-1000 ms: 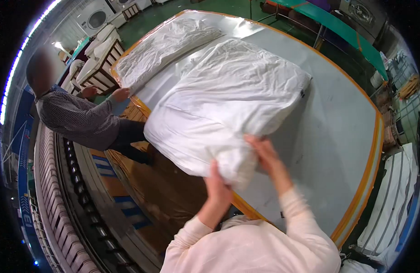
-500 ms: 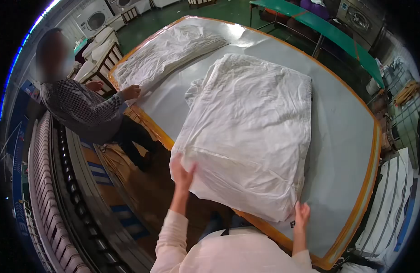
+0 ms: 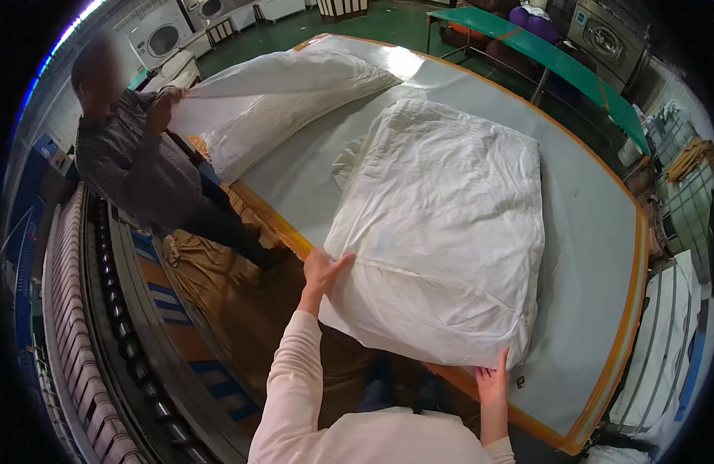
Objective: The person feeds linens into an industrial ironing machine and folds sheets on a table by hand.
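A folded white cloth (image 3: 450, 224) lies flat on the grey table (image 3: 589, 255), its near edge reaching the table's orange-trimmed front edge. My left hand (image 3: 324, 272) is at the cloth's left edge, thumb on top and the other fingers partly hidden beside it. At the near right corner, my right hand (image 3: 493, 377) touches the cloth with its fingers apart. Some crumpled white fabric (image 3: 347, 164) sticks out beyond the cloth's far left side.
At the left, a person (image 3: 140, 147) lifts the edge of a second white cloth (image 3: 272, 108) on the table. A slatted machine with rollers (image 3: 82, 332) runs along the left. A green bench (image 3: 546, 58) and washing machines stand behind.
The near cloth, bunched up earlier, now lies flat, slightly farther right than half a second ago. My hands moved apart to its edges. The other person has raised the second cloth's edge.
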`<state>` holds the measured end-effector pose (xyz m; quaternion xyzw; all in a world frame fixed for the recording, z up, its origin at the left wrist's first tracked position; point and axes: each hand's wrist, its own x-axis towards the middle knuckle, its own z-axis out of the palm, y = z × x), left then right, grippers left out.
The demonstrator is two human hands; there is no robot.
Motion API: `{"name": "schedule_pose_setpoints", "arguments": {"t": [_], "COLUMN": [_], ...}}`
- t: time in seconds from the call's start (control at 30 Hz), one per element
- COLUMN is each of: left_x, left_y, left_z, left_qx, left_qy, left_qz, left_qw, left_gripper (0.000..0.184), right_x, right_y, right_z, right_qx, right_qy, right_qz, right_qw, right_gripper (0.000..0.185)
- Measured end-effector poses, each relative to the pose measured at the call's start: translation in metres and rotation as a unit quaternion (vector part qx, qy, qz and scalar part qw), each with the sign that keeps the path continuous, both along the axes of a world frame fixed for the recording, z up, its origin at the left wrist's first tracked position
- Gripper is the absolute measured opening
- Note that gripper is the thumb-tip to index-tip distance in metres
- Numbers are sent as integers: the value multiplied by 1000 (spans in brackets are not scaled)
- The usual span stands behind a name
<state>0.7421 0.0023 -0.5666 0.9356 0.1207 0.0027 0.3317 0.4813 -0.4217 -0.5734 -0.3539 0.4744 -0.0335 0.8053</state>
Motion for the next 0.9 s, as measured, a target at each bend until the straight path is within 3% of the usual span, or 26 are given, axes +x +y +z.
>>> {"name": "schedule_pose_setpoints", "arguments": {"t": [0.2, 0.3, 0.43, 0.53, 0.6, 0.63, 0.67, 0.7, 0.77, 0.83, 0.9], "left_x": [-2, -19, -79, -152, -206, -227, -246, -259, -279, -280, -258], "left_y": [-2, -21, -88, -180, -258, -314, -357, -402, -489, -575, -595], "left_z": [-17, -10, 2, -3, -19, 14, 25, 38, 39, 32, 31], "left_qx": [-121, -196, -255, -285, -308, -281, -371, -494, -513, -565, -553], "left_qy": [-15, 29, -13, -73, 1, -36, 173, 247, 226, 235, 212], "left_qz": [34, 64, 93, 151, 178, 167, 164, 114, -70, -187, -342], "left_qw": [992, 978, 962, 944, 935, 944, 898, 826, 825, 769, 729], "left_gripper": [70, 67, 55, 47, 45, 43, 41, 39, 43, 46, 44], "right_x": [62, 94, 110, 137, 171, 194, 217, 251, 278, 273, 242], "right_y": [7, -19, -104, -208, -288, -336, -367, -433, -456, -466, -465], "right_z": [8, 19, 25, 36, 49, 57, 77, 51, 89, 94, 109], "right_qx": [-127, -237, -262, -343, -366, -374, -511, -555, -696, -723, -743], "right_qy": [36, -25, -59, -14, 8, -43, -18, -39, 19, -55, -79], "right_qz": [-80, -77, -19, 59, 107, 185, 229, 242, 167, 206, 241], "right_qw": [988, 968, 963, 937, 924, 908, 828, 795, 698, 657, 620], "right_gripper": [78, 66, 64, 76, 76, 72, 65, 69, 71, 71, 64]}}
